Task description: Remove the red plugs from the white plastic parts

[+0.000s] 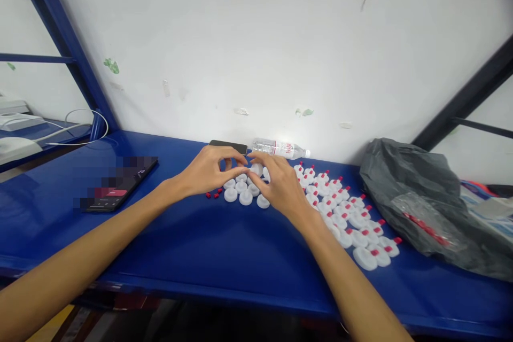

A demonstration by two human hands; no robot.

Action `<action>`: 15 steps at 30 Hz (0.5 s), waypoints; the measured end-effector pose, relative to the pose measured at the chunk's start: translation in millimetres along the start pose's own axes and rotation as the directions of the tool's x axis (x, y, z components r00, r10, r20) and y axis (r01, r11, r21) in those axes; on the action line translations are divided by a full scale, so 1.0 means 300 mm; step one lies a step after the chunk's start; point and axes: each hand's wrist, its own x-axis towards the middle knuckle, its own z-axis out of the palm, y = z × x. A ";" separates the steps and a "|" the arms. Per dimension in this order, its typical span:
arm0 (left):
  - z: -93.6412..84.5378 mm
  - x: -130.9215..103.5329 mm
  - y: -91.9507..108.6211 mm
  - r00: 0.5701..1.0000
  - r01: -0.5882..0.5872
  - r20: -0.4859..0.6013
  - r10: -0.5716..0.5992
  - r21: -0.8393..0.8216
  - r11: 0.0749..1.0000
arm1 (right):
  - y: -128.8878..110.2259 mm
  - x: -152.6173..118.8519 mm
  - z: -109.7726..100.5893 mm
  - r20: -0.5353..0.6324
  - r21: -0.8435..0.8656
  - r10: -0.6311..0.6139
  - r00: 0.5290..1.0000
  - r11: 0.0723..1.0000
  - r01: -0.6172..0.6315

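- At the middle of the blue table (pixel 200 256), the two hands meet fingertip to fingertip over a small cluster of plain white pieces (pixel 246 197).
- Left hand (pixel 210 168): fingers curled, thumb and fingertips drawn in toward the other hand. Any small part pinched there is hidden; cannot tell whether it grips one.
- Right hand (pixel 282 181): arched, thumb and index tips near the left fingertips. A white piece shows between the hands, but cannot tell if it is held or only lies behind.
- Done, by the look of it: a broad spread of red-tipped white pieces (pixel 365 258), right of the right hand, each visible nozzle wearing red.
- Left over: the plain cluster below the fingers, no red seen on it; a few loose red bits (pixel 216 195) just left of it.
- Judgement: the finished share far outnumbers the plain one; well along with those on the table.
- More red parts in a clear packet (pixel 427 227), lying on the dark grey bag (pixel 409 171) at far right.
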 end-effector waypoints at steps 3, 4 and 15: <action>0.005 -0.001 -0.004 0.999 -0.039 0.006 0.039 -0.020 0.999 | 0.005 -0.003 0.004 0.025 0.012 -0.004 1.000 1.000 0.004; 0.007 -0.001 -0.004 0.999 -0.046 0.003 0.046 -0.023 0.999 | 0.007 -0.004 0.005 0.030 0.018 -0.004 1.000 1.000 0.003; -0.072 0.017 -0.114 0.981 0.120 -0.172 -0.092 0.162 0.979 | 0.023 0.003 -0.052 -0.055 -0.047 0.119 0.991 0.991 -0.122</action>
